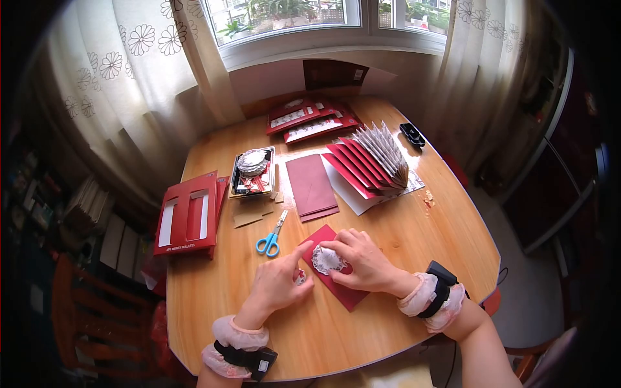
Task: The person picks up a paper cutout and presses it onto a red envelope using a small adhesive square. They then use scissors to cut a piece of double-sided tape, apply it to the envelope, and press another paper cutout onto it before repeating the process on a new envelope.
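Observation:
A red envelope [349, 296] lies at a slant on the wooden table in front of me. On it is a round white lacy paper cut-out [325, 260]. My right hand [363, 262] grips this cut-out at its right edge between thumb and fingers. My left hand [278, 282] is at the envelope's left edge, its index finger stretched toward the cut-out. Curled in its palm side is a small red-and-white piece [300, 277], mostly covered by the fingers. Blue-handled scissors [268, 244] rest just beyond my left hand.
Further back are a tray [234, 193] with a stack of lacy cut-outs, red envelopes [312, 184], and a fanned row of red-and-white envelopes [369, 161]. Red packages [187, 216] stand at the left edge; more packages [310, 119] and a black object [412, 136] lie at the back.

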`<state>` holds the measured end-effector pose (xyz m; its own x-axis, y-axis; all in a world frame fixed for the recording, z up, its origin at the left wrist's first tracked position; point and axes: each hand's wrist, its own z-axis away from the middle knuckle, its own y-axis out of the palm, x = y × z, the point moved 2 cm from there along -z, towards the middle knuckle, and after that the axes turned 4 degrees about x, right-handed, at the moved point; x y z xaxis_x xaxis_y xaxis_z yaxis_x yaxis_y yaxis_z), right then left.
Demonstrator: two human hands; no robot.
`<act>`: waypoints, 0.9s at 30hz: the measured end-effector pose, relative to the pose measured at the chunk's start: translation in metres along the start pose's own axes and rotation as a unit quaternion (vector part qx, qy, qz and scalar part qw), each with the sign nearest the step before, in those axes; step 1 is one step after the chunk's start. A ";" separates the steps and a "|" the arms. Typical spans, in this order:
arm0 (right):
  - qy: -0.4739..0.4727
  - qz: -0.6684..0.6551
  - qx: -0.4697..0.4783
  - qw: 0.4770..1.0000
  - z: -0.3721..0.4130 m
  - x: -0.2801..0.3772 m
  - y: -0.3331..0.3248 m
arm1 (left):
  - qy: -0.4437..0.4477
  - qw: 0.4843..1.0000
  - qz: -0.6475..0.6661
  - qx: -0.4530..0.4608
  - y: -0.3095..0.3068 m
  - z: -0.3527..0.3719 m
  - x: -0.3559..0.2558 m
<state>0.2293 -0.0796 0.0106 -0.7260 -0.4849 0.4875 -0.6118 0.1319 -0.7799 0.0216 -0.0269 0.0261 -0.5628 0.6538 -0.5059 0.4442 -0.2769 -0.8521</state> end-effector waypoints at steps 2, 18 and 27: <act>0.003 -0.001 -0.032 0.999 -0.002 0.003 -0.005 | -0.020 0.997 0.071 -0.039 0.001 -0.001 0.012; 0.008 -0.146 -0.146 0.978 -0.001 0.003 -0.011 | 0.119 0.871 0.476 -0.025 0.006 -0.003 0.011; 0.087 -0.170 -0.164 0.968 -0.001 -0.009 -0.009 | 0.010 0.882 0.449 -0.141 0.010 0.001 0.017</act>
<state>0.2411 -0.0754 0.0138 -0.4892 -0.3999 0.7751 -0.8709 0.2712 -0.4098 0.0165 -0.0194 0.0088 0.1158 0.2718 -0.9554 0.8622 -0.5050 -0.0392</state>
